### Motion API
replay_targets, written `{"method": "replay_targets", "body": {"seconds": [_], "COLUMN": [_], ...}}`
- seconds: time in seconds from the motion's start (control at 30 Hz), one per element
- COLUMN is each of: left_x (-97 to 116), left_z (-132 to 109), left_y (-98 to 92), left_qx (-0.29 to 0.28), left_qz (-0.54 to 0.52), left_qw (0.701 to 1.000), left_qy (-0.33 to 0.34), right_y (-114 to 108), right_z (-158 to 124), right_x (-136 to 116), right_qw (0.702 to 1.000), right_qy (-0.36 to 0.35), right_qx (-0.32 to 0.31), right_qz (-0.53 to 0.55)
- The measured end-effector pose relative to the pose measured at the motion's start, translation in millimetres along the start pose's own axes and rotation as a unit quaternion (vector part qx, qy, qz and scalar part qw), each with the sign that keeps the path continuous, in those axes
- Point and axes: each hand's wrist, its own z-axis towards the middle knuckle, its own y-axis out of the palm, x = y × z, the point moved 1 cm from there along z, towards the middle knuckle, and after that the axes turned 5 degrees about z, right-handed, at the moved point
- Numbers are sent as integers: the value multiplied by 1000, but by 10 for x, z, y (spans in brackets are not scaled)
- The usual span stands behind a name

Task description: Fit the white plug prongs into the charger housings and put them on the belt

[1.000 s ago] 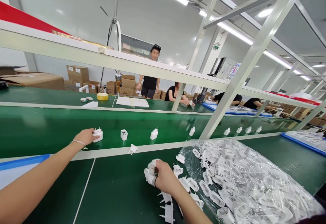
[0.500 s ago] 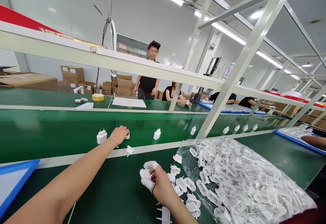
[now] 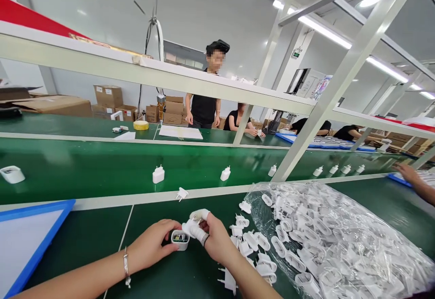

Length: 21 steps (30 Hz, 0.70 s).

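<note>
My left hand [image 3: 156,244] grips a white charger housing [image 3: 184,246] by its sides, its opening facing me and a circuit board visible inside. Right beside it, my right hand [image 3: 217,240], with white covers on its fingertips, pinches a white plug cap [image 3: 188,227]. Cap and housing are close together at the housing's upper edge; whether they touch I cannot tell. Loose plug caps [image 3: 267,265] lie right of my right hand, next to a clear plastic bag [image 3: 326,231] heaped with more. Another plug cap [image 3: 181,194] rests on the pale rail beyond my hands.
On the green conveyor [image 3: 102,167] stand several chargers with pins, one a charger [image 3: 158,175], plus an open housing [image 3: 12,175] at far left. A blue-edged tray [image 3: 37,240] lies left. A slanted metal post [image 3: 306,131] rises beyond the bag. A co-worker's hand [image 3: 409,174] reaches in at right.
My left hand has come back from the conveyor with the housing, to my right hand. The right hand keeps its plug cap. Another open housing now shows at far left.
</note>
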Motion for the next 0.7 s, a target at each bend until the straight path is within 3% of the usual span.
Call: {"method": "replay_targets", "body": {"seconds": [0.07,0.23,0.43,0.6,0.7], "left_x": [-7,-23,-56,-85,-82], "left_z": [39,81,80,89,84], "left_y": [16,10,53,51,69], "left_qx": [6,14,22,16,9], "left_qz": [-7,-9,-15,-39,-53], "left_qw": [1000,1000,1000,999,999], "left_qy": [-7,-17,-15,6,-7], "right_y": [64,194,217,233,275], "right_z": [17,44,84,160,154], "right_x": [-59,-167,-205,-334,-321], "right_qw": [992,928,887,820,806], "right_qy": [-20,-25,-20,-25,-11], "right_qx": [-36,-79,-125,-181,-203], "right_qz": [-119,-363,-445,-543,-555]}}
